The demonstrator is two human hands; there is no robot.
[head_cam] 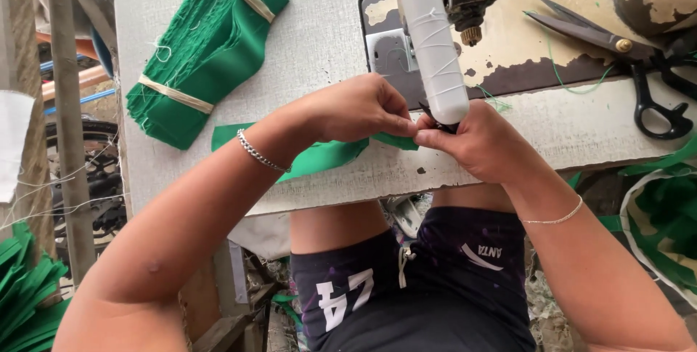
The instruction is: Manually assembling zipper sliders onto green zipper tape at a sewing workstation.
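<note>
On the sewing table (pixel 319 25), seen from above:
Left hand (pixel 359 108): pinching the near end of the green fabric strip (pixel 319 156), fingertips pressed together against those of the other hand.
Right hand (pixel 479 145): curling closed on the same strip just beside a small dark part below the white lamp tube (pixel 434 39).
Green fabric strip: lying flat across the table's front edge, trailing left beneath the left wrist.
Lamp tube: hanging over both hands, wound with white thread.
Tied green bundle (pixel 207 47): resting at upper left, well apart from the hands.
Black-handled scissors (pixel 624 54): lying on the worn machine bed (pixel 523 47), upper right.
Green scraps (pixel 671 221): filling a sack at lower right.
</note>
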